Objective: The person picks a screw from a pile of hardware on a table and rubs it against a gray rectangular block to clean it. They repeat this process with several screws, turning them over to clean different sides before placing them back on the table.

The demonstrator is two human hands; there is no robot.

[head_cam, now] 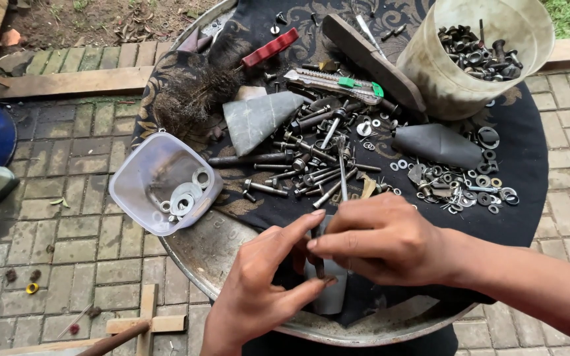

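Bolt [318,254] sits pinched between left hand [265,277] and right hand [380,240] fingertips; a loose grip could drop it among the screws [311,165] on the worktop [212,254].

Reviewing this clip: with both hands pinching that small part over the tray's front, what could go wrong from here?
1. The clear plastic tub of washers overhangs the round metal tray rim; a nudge from the left hand could tip it onto the paving.
2. The dark bolt, pinched between the left hand and right hand, might slip and be lost among the loose bolts.
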